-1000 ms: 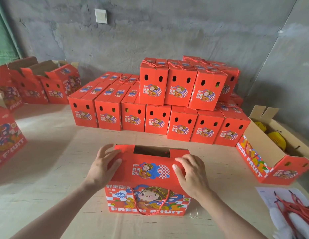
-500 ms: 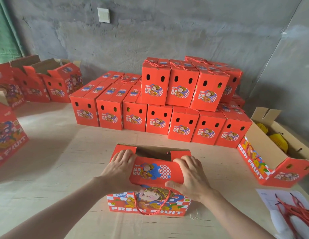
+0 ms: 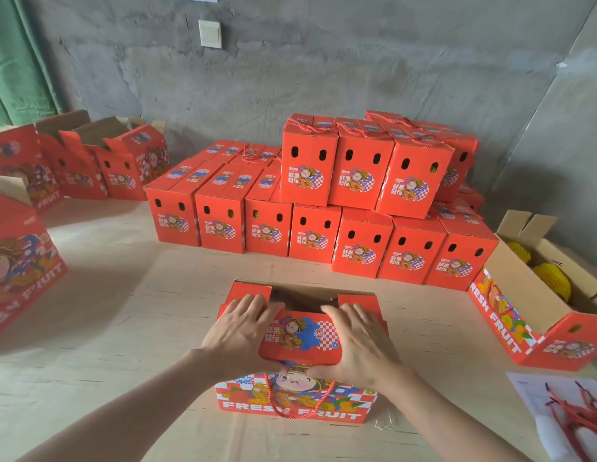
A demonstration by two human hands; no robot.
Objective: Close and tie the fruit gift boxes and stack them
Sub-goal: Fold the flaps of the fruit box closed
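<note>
A red fruit gift box (image 3: 297, 400) with "FRESH FRUIT" on its front stands on the table right before me, a red cord handle (image 3: 324, 403) hanging down its front. Its printed top flap (image 3: 302, 335) is folded partway over the opening, and a dark gap (image 3: 304, 300) still shows behind it. My left hand (image 3: 240, 331) lies flat on the flap's left side and my right hand (image 3: 357, 341) on its right side, fingers straight, pressing down. Both thumbs sit at the flap's near edge.
Closed, tied red boxes (image 3: 357, 181) are stacked in two tiers along the back wall. An open box with yellow netted fruit (image 3: 540, 285) lies at the right. Loose red cords (image 3: 577, 415) rest on white paper at the lower right. Open boxes (image 3: 117, 161) stand at the left.
Both hands slid from the box's upper sides onto the top flap and pushed it down and forward over the opening. The gap has narrowed.
</note>
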